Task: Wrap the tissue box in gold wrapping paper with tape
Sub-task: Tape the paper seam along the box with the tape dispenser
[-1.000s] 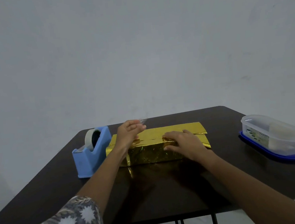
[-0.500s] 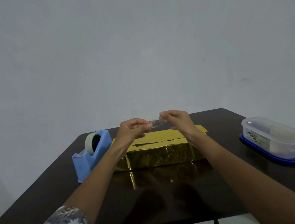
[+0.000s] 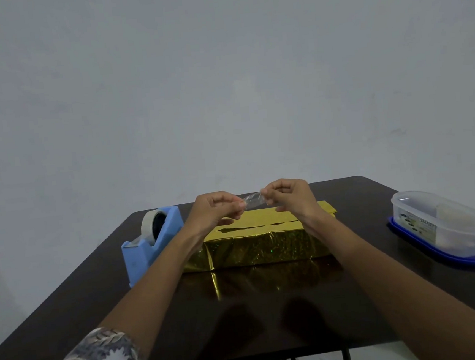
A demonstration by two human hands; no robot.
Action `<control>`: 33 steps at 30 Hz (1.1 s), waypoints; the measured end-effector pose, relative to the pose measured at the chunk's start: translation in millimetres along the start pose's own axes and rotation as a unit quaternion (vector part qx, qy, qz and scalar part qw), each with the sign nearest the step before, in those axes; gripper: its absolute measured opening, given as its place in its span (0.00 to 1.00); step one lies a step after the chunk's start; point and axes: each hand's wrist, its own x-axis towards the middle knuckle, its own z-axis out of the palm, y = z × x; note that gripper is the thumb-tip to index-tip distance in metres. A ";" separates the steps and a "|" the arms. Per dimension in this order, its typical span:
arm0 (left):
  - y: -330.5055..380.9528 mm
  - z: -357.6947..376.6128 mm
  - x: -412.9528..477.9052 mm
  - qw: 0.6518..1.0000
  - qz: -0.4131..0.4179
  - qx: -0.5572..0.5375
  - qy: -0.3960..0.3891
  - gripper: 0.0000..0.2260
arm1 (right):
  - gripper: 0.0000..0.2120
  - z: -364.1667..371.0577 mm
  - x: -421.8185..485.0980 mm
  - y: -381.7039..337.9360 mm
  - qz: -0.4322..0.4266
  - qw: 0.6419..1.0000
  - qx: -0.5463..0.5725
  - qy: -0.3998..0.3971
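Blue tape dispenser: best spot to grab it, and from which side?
Pinch the tape dispenser across its flat side walls, mid-body, coming down from above. The walls look parallel and upright. Skip the tape roll, which can turn, and the cutter at the near end. The wrapped box sits close on its right.

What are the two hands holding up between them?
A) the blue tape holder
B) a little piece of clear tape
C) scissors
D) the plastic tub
B: the left hand and the right hand each pinch an end of a clear tape strip, held up above the gold-wrapped box, while the blue tape dispenser sits untouched on the table.
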 end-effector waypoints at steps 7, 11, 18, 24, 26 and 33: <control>5.8 3.5 -2.6 0.999 -0.027 0.019 0.041 0.11 | 0.04 5.7 -2.6 4.1 -0.014 1.000 -0.004 0.022; 8.9 -3.6 -0.7 0.996 -0.074 0.035 0.042 0.18 | 0.04 6.4 -4.4 4.9 -0.013 1.000 -0.001 0.017; 18.1 2.4 6.4 0.985 -0.088 0.053 0.140 0.29 | 0.04 13.7 -4.4 1.0 -0.004 1.000 0.020 0.022; 16.5 7.1 5.0 0.994 -0.104 -0.015 0.017 0.33 | 0.04 11.6 -3.8 1.2 0.015 0.998 0.047 0.028; 15.1 9.2 3.3 0.994 -0.109 -0.021 0.000 0.31 | 0.04 11.6 -4.9 2.0 0.020 0.998 0.050 0.031; 11.0 8.7 3.8 0.994 -0.105 -0.040 -0.011 0.07 | 0.04 10.1 -6.9 3.0 0.028 0.999 0.033 0.027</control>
